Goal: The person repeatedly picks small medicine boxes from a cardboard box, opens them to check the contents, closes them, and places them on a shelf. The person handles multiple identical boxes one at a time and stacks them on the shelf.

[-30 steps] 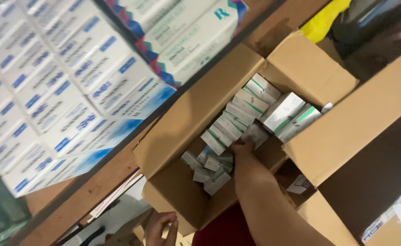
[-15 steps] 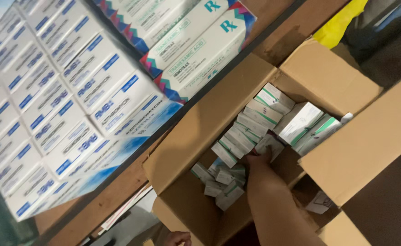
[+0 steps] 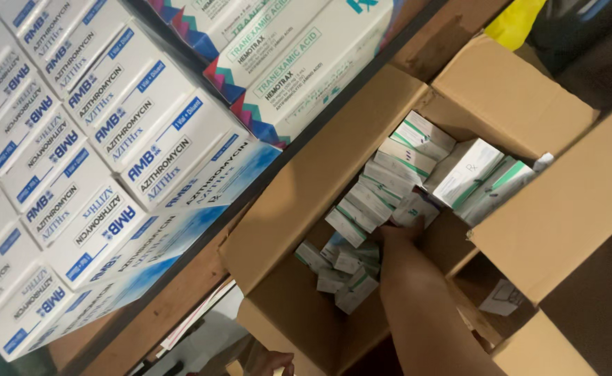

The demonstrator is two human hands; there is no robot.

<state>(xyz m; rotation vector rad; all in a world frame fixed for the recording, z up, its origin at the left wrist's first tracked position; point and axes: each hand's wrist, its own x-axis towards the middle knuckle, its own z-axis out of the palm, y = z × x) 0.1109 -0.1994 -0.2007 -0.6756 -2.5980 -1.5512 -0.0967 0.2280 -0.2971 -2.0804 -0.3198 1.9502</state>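
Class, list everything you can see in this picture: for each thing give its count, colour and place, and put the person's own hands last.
cardboard carton: one, brown, open, centre.
small green-and-white boxes: many, in a row and loose inside the carton.
white-and-blue boxes: many, stacked on the shelf, left.
white boxes with teal print and coloured corners: a few, top centre.
wooden shelf edge: one, brown, under the stacks.
yellow thing: one, top right, kind unclear.
right hand: reaching into the carton, touching the small boxes; grip hidden.
left hand: fingers only, bottom edge, below the carton.
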